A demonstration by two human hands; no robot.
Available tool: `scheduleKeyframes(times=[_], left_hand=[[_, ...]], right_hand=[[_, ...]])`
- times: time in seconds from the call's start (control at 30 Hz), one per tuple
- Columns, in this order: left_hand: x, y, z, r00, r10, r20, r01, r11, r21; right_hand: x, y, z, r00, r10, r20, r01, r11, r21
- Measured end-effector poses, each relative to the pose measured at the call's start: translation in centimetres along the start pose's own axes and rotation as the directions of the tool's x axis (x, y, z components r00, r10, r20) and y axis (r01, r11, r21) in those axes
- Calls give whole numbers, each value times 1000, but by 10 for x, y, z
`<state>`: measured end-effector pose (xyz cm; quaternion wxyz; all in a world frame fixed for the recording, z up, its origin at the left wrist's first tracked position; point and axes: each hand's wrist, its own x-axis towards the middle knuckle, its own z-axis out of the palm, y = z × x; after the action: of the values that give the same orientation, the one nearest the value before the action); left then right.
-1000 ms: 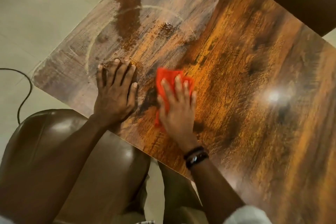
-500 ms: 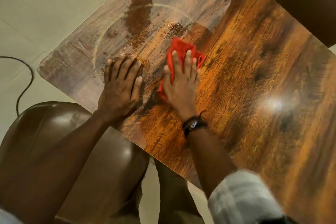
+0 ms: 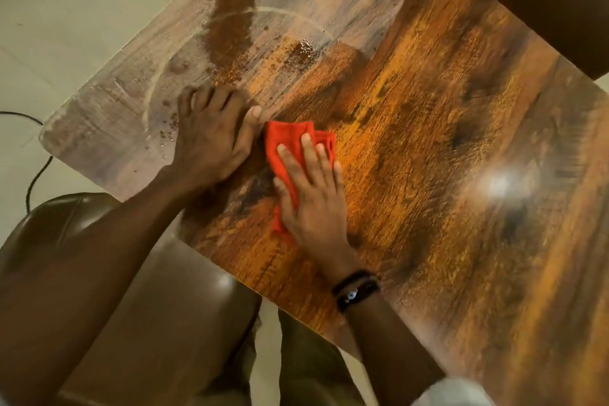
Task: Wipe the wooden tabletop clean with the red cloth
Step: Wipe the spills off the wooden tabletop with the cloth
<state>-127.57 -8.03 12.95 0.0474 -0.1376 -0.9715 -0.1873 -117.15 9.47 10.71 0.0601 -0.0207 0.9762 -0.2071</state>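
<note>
The wooden tabletop [image 3: 445,148] fills most of the view. Its right part is shiny orange-brown; its left part is dull and greyish, with a pale ring mark, a dark brown smear and droplets. The red cloth [image 3: 283,142] lies flat near the table's near edge. My right hand [image 3: 313,204] presses on it with straight, spread fingers. Just left of the cloth, my left hand [image 3: 211,138] rests palm-down on the table, its thumb close to the cloth's corner.
A brown padded chair seat [image 3: 158,313] sits under the table's near-left edge. A black cable [image 3: 39,171] runs over the pale floor at the left. A dark piece of furniture [image 3: 560,0] stands past the table's far right corner.
My right hand has drawn the red cloth back toward me and a little to the right, after pushing it forward half a second ago. My left hand stays in place.
</note>
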Motion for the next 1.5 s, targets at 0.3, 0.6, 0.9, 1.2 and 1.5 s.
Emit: scheduleKeyframes(times=[0.3,0.6,0.9,1.2,1.5], left_hand=[[104,19,52,997,-13,75,15,1000,-22],[103,21,56,998,6,64,-5,1000,-11],[103,21,55,998,10,70,-10,1000,-3],[104,20,56,996,9,86,-9,1000,1],[109,21,55,993,-20,118,18,1000,18]], right_hand=[[207,127,-80,992,97,-82,-102,993,-51],[298,155,-108,967,206,-149,-217,975,-55],[160,59,-41,995,7,-101,-7,1000,4],[155,60,-39,997,-9,-74,7,999,-32],[351,153,-103,956,221,-193,-229,973,-21]])
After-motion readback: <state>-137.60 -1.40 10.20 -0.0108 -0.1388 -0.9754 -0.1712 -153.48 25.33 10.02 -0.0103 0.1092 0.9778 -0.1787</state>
